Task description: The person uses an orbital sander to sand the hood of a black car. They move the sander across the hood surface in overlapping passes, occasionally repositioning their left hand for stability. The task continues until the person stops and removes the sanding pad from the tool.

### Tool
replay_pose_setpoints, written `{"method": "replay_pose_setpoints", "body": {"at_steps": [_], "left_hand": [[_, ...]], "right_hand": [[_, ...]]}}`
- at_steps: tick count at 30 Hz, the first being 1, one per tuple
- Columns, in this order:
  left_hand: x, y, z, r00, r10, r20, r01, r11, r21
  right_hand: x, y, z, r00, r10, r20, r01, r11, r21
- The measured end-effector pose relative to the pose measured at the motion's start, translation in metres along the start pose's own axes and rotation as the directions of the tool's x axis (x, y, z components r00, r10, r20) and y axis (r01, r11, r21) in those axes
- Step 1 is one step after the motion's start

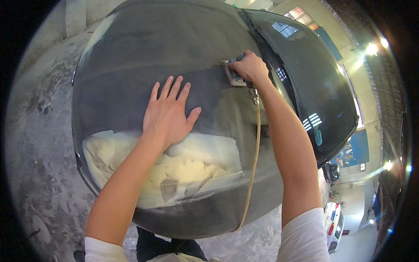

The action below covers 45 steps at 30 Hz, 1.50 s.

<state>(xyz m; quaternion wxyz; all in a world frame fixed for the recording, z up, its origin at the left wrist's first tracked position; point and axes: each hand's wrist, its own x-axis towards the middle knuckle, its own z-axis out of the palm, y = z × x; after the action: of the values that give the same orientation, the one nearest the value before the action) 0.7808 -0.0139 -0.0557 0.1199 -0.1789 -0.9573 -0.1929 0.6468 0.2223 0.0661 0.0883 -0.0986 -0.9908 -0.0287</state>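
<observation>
A dark grey car hood (126, 100) with a dull, sanded surface spreads out below me. My left hand (168, 115) lies flat on it, fingers spread, holding nothing. Toward the windshield side, my right hand (252, 69) is wrapped round an air sander (240, 59), whose flat rectangular pad (235, 77) rests on the hood. A metal coupling (254, 96) joins the tool to a tan air hose (256, 148), which runs over the hood toward me. Under my left wrist is a pale yellow filler patch (192, 166), partly hidden by my forearm.
The windshield (301, 70) is at the right, with a teal object (318, 136) near its lower edge. Bare concrete floor (43, 144) lies to the left. A white car (334, 225) and a blue board (355, 148) stand farther off at the right.
</observation>
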Motion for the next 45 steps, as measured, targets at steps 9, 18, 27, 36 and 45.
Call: {"method": "replay_pose_setpoints", "body": {"at_steps": [9, 18, 27, 36, 45], "left_hand": [[0.007, 0.004, 0.001, 0.998, -0.061, 0.017, 0.059, 0.994, 0.093], [0.007, 0.007, -0.005, 0.998, -0.054, 0.018, 0.053, 0.997, 0.051], [0.009, 0.006, -0.012, 0.998, -0.049, 0.046, 0.047, 0.998, 0.044], [0.011, 0.008, -0.010, 0.995, -0.073, 0.062, 0.069, 0.995, 0.072], [0.014, 0.009, -0.007, 0.993, -0.099, 0.058, 0.093, 0.991, 0.096]], "right_hand": [[-0.002, 0.060, -0.004, 0.996, 0.043, 0.078, -0.043, 0.999, 0.002], [-0.010, 0.042, -0.012, 0.992, -0.015, 0.127, 0.007, 0.998, 0.067], [-0.011, 0.041, -0.018, 0.982, -0.086, 0.171, 0.061, 0.988, 0.144], [0.024, 0.141, -0.009, 0.995, 0.067, 0.080, -0.077, 0.989, 0.127], [0.058, 0.221, -0.004, 0.984, 0.159, 0.083, -0.165, 0.984, 0.067]]}}
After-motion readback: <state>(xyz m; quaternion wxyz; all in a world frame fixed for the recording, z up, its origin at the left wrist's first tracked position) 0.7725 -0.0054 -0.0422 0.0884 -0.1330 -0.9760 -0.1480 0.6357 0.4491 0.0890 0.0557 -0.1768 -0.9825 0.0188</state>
